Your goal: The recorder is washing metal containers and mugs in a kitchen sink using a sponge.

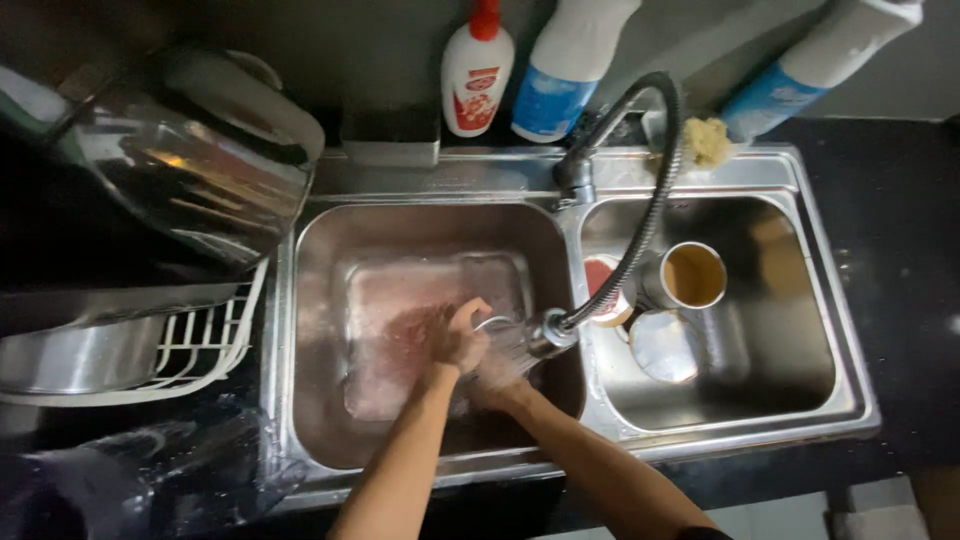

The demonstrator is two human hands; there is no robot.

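Rinse looks midway: left hand (pixel 455 335) grasps a clear glass (pixel 492 335) under the spray head (pixel 548 333) in the left basin (pixel 320 250); right hand (pixel 498 380) cups it, grip unclear. Steel cups (pixel 692 275) at 3 o'clock in the right basin (pixel 800 300) seem unwashed.

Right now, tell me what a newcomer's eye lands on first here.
First, the two hands, left hand and right hand, meeting under the spray head of the flexible faucet over a clear rectangular container in the left sink basin. Next, the metal cups in the right basin, and the shiny pot on the rack at left.
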